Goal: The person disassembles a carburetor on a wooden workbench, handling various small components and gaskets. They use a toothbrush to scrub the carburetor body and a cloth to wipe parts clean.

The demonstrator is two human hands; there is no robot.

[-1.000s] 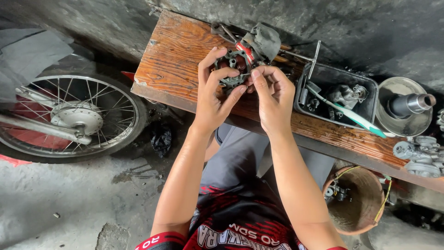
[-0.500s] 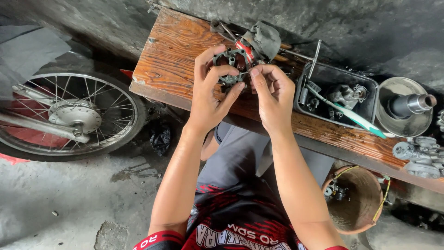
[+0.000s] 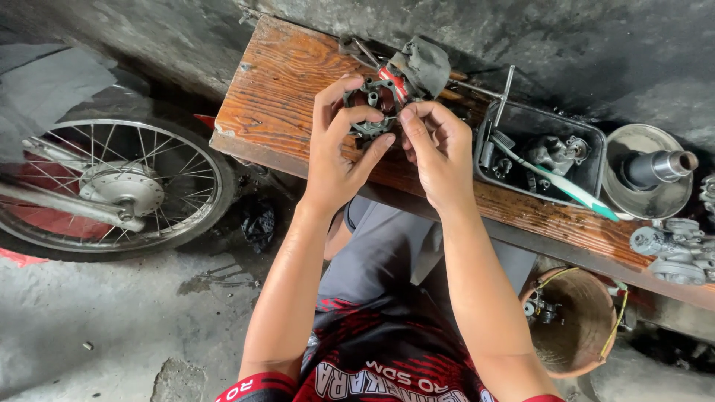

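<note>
Together, left hand (image 3: 339,152) and right hand (image 3: 439,149) clamp round, greasy metal engine part (image 3: 372,104) over worn wooden bench (image 3: 283,97).

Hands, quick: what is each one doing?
Left hand: closed on the dark metal part.
Right hand: fingers pinching the same part.

Dark round metal part (image 3: 370,104), held above bench.

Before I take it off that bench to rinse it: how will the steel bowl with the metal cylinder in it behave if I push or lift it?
The steel bowl sits near the wooden bench edge, so a push might slide it off. The metal cylinder lies tilted inside and would probably roll or shift, tipping the bowl. It looks solid, so likely heavy for its size.
</note>
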